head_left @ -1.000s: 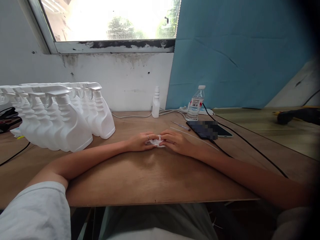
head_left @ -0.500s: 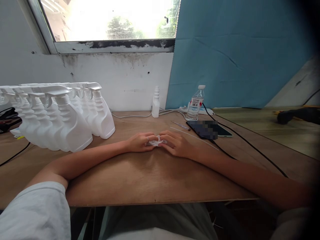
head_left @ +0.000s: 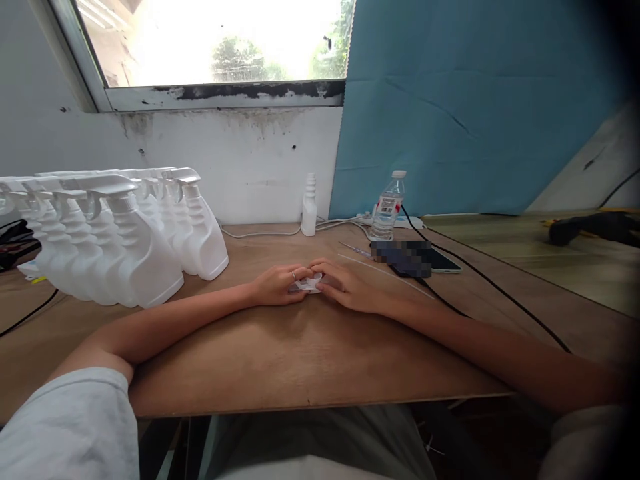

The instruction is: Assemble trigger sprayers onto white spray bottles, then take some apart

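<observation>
Between my fingertips, just above or on the wooden table (head_left: 300, 360), is a small white plastic piece (head_left: 313, 284); my fingers cover much of it, so I cannot make out its exact kind. My left hand (head_left: 277, 285), with a ring on one finger, closes around its left side. From the right, my right hand (head_left: 347, 287) pinches the same piece with thumb and fingers. A thin clear tube (head_left: 385, 273) lies on the table beyond my right hand.
Rows of white spray bottles (head_left: 150, 267) stand at the left. Toward the wall are a white bottle without a spray head (head_left: 309, 217) and a water bottle (head_left: 386, 213). Phones (head_left: 445, 261), a screwdriver (head_left: 356, 249) and a black cable (head_left: 500, 300) lie at the right.
The fingers of my right hand have shifted slightly on the white plastic piece, while both hands stay in place around it. The whole view has moved a little.
</observation>
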Available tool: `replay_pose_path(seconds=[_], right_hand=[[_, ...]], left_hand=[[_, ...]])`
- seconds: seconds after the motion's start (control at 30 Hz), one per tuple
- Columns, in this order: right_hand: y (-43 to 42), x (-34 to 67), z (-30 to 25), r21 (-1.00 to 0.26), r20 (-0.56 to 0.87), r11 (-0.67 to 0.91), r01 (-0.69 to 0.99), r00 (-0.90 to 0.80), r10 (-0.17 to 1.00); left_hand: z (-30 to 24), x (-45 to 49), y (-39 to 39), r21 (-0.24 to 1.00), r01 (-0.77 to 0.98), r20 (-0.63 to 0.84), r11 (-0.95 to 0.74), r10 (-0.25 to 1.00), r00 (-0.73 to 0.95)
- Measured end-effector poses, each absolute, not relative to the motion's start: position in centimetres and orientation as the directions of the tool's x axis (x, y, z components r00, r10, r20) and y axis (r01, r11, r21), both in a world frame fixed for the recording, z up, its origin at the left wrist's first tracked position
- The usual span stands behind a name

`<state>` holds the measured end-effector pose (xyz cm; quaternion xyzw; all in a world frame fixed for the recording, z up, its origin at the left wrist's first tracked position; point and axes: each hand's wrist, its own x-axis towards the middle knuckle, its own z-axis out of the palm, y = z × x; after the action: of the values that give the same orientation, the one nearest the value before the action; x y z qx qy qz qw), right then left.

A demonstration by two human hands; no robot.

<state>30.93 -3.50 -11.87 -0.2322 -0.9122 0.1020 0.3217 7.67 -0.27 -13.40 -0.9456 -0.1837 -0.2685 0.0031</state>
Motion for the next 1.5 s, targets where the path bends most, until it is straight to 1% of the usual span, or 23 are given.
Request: replay_pose_path(seconds=[0.07, 0.1, 0.13, 0.17, 0.2, 0.3, 0.37, 0.47, 0.57, 0.7, 0.77, 0.8, 0.87, 0.93, 0.97, 1.03, 1.17, 1.23, 1.27, 1.3, 1.37, 1.43, 1.5], right_hand=[[-2.5, 31.4, -11.5, -0.450, 0.511, 0.816, 0.362, -0.645, 0.568], [-1.9, 31.9, -11.3, -0.467, 0.484, 0.767, 0.439, -0.599, 0.638], [-1.2, 32.5, -10.9, -0.456, 0.450, 0.701, 0.549, -0.537, 0.713], [-0.4, 33.2, -10.6, -0.403, 0.415, 0.613, 0.680, -0.461, 0.784], [0.3, 34.1, -10.2, -0.280, 0.376, 0.506, 0.816, -0.392, 0.840], [2.1, 37.4, -9.1, -0.123, 0.304, 0.415, 0.902, -0.363, 0.880], [2.9, 39.3, -8.8, -0.064, 0.243, 0.367, 0.928, -0.342, 0.908], [3.7, 41.0, -9.0, -0.044, 0.127, 0.321, 0.946, -0.313, 0.941], [3.7, 40.8, -9.4, -0.094, 0.080, 0.325, 0.941, -0.319, 0.944], [2.7, 39.3, -9.0, -0.224, 0.166, 0.353, 0.908, -0.321, 0.932], [1.9, 38.5, -8.4, -0.356, 0.253, 0.377, 0.855, -0.300, 0.920], [1.5, 38.2, -8.0, -0.464, 0.317, 0.410, 0.785, -0.286, 0.905], [0.8, 37.5, -7.3, -0.675, 0.455, 0.506, 0.537, -0.236, 0.859], [0.1, 37.0, -6.8, -0.773, 0.535, 0.568, 0.282, -0.190, 0.823], [-0.2, 36.7, -6.7, -0.787, 0.539, 0.573, 0.228, -0.198, 0.819], [-0.6, 36.3, -6.7, -0.803, 0.490, 0.551, 0.226, -0.274, 0.827], [-0.3, 36.1, -7.8, -0.786, 0.225, 0.460, 0.413, -0.503, 0.835], [0.1, 36.4, -8.4, -0.734, 0.121, 0.439, 0.517, -0.537, 0.835], [0.3, 36.6, -8.6, -0.713, 0.100, 0.439, 0.547, -0.540, 0.835], [0.5, 36.7, -8.8, -0.707, 0.099, 0.442, 0.553, -0.541, 0.835], [0.5, 36.6, -8.7, -0.755, 0.157, 0.447, 0.480, -0.530, 0.833], [-0.1, 36.0, -8.4, -0.829, 0.263, 0.455, 0.326, -0.491, 0.830], [-1.0, 35.1, -8.0, -0.865, 0.368, 0.473, 0.168, -0.428, 0.826]], left_hand=[[-13.3, 7.8, -0.4, 0.142, 0.397, 0.483, -0.907, 0.414, 0.772], [-13.2, 7.8, -0.5, 0.169, 0.421, 0.465, -0.891, 0.449, 0.763], [-13.1, 7.9, -0.6, 0.197, 0.443, 0.444, -0.875, 0.482, 0.755], [-12.9, 7.9, -0.7, 0.226, 0.462, 0.419, -0.858, 0.514, 0.749], [-12.8, 7.9, -0.8, 0.256, 0.478, 0.392, -0.840, 0.542, 0.744], [-12.6, 8.1, -0.9, 0.355, 0.494, 0.335, -0.794, 0.601, 0.726], [-12.7, 8.1, -0.9, 0.422, 0.451, 0.342, -0.786, 0.599, 0.724], [-12.8, 8.1, -0.7, 0.455, 0.399, 0.364, -0.796, 0.575, 0.733], [-12.8, 8.1, -0.6, 0.416, 0.418, 0.363, -0.807, 0.569, 0.738], [-12.9, 8.2, -0.5, 0.396, 0.411, 0.388, -0.821, 0.555, 0.736], [-12.9, 8.2, -0.6, 0.391, 0.407, 0.393, -0.826, 0.549, 0.737], [-12.9, 8.2, -0.6, 0.389, 0.407, 0.395, -0.827, 0.548, 0.737], [-12.9, 8.2, -0.6, 0.383, 0.412, 0.397, -0.827, 0.550, 0.734], [-12.9, 8.2, -0.5, 0.379, 0.418, 0.394, -0.826, 0.552, 0.735], [-12.9, 8.2, -0.5, 0.378, 0.419, 0.391, -0.825, 0.553, 0.736], [-12.9, 8.2, -0.5, 0.383, 0.421, 0.379, -0.823, 0.555, 0.740], [-12.8, 8.1, -0.5, 0.377, 0.414, 0.381, -0.828, 0.546, 0.746], [-12.8, 8.2, -0.6, 0.359, 0.410, 0.392, -0.838, 0.534, 0.749], [-12.8, 8.2, -0.6, 0.353, 0.409, 0.396, -0.841, 0.530, 0.750], [-12.8, 8.2, -0.6, 0.350, 0.408, 0.402, -0.843, 0.528, 0.748], [-12.9, 8.3, -0.5, 0.354, 0.402, 0.412, -0.845, 0.526, 0.744], [-13.0, 8.3, -0.4, 0.363, 0.386, 0.423, -0.848, 0.519, 0.743], [-13.2, 8.3, -0.3, 0.370, 0.372, 0.432, -0.851, 0.512, 0.742]])
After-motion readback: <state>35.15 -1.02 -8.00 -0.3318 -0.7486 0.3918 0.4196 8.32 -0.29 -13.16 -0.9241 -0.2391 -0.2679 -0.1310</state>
